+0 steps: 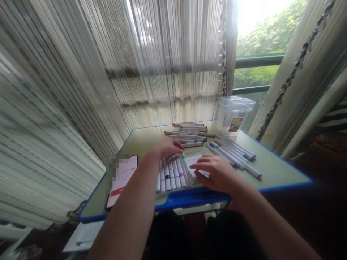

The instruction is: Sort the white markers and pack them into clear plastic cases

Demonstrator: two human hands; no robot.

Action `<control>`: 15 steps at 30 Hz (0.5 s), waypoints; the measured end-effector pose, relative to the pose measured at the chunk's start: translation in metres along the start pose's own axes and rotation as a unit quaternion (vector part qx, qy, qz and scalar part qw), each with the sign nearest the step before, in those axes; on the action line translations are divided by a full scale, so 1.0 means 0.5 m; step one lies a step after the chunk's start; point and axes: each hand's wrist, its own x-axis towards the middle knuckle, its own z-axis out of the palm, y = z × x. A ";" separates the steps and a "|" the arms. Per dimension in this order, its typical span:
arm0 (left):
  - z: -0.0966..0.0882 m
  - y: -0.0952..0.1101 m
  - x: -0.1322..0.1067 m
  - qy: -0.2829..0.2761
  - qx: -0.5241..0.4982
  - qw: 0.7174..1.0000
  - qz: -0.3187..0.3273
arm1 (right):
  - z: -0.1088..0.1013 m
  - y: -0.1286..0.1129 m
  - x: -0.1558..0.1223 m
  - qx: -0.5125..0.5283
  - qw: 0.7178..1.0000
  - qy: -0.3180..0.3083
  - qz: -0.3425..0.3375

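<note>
My left hand (170,146) is closed, its fingertips pinching the upper end of a white marker with a green band (183,157). That marker slants down over a clear tray (195,183). Left of it, several white markers (170,175) with coloured bands lie side by side in a row, partly behind my left forearm. My right hand (215,169) hovers at the tray's right part, fingers stretched and slightly apart, with nothing visible in them. It hides some of the tray.
Loose markers (192,136) lie at the table's back, and another group (233,153) on the right. A clear plastic box (230,115) stands at the back right corner. A phone (123,180) lies at the left. The table (282,173) has a blue edge; curtains hang behind.
</note>
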 end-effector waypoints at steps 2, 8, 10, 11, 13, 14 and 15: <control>0.002 -0.002 0.004 -0.003 0.002 1.000 0.004 | -0.002 -0.003 0.001 0.010 1.000 -0.018 -0.002; 0.005 -0.003 0.006 0.011 0.028 0.999 0.019 | -0.005 -0.006 0.002 0.029 0.999 -0.037 -0.008; 0.006 -0.002 0.006 0.013 0.038 0.999 0.035 | -0.004 -0.006 0.002 0.035 0.999 -0.040 -0.006; 0.006 -0.002 0.006 0.013 0.044 0.998 0.042 | -0.003 -0.006 0.001 0.040 0.998 -0.042 -0.005; 0.007 -0.001 0.008 0.005 0.058 0.997 0.049 | -0.002 -0.005 0.001 0.051 0.998 -0.043 -0.004; 0.008 0.000 0.009 0.002 0.066 0.997 0.049 | -0.002 -0.005 0.001 0.056 0.998 -0.043 -0.003; 0.008 0.001 0.011 0.001 0.076 0.996 0.048 | -0.002 -0.005 0.002 0.060 0.997 -0.043 -0.002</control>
